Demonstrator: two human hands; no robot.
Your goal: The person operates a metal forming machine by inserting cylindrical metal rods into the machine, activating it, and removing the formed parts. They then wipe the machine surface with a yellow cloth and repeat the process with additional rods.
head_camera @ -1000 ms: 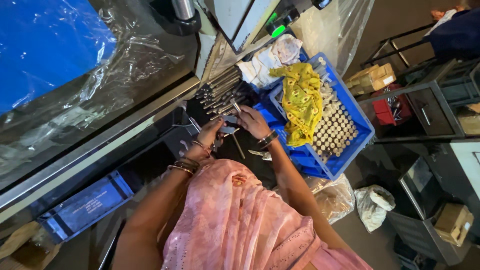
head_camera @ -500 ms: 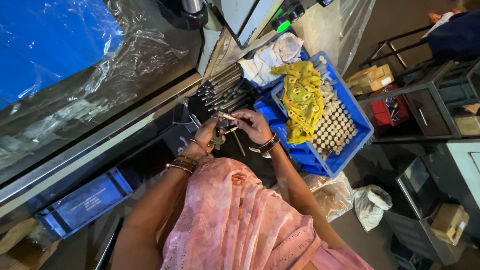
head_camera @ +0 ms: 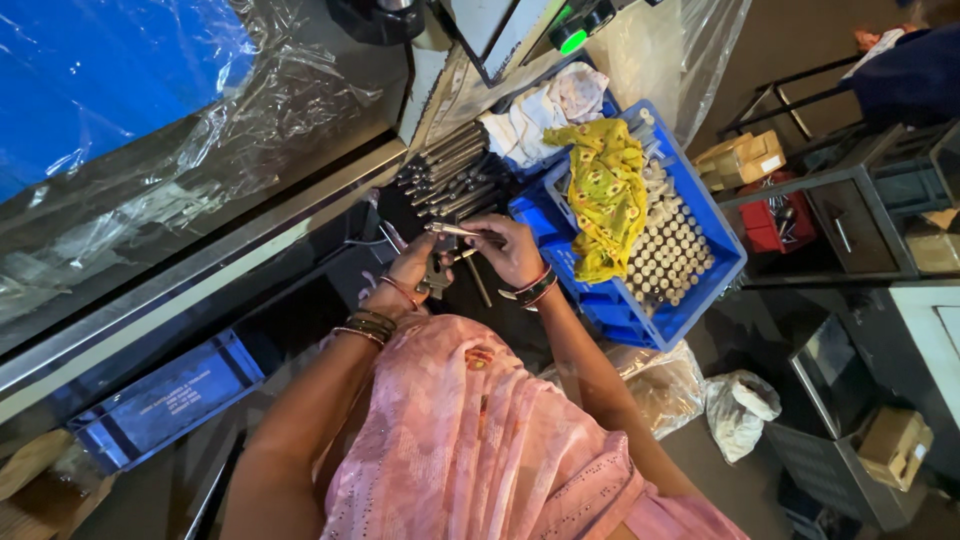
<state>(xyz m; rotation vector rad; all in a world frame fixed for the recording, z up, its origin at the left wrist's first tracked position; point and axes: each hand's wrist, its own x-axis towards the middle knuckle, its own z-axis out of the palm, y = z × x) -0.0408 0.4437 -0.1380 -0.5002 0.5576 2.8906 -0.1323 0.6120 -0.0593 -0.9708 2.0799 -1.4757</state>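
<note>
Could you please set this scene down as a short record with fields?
left hand: left hand grips a small dark tool
right hand: right hand pinches a thin metal rod, lying roughly level
between hands: rod end meets the tool area; exact contact unclear
behind hands: row of metal rods lying side by side
right side: blue crate holding upright metal cylinders, with a yellow cloth draped over them
far end: white cloth
left side: clear plastic sheet

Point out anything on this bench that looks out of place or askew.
A crumpled yellow patterned cloth lies draped over the rows of upright metal cylinders in the blue plastic crate, hiding some. Nothing looks spilled or damaged.
</note>
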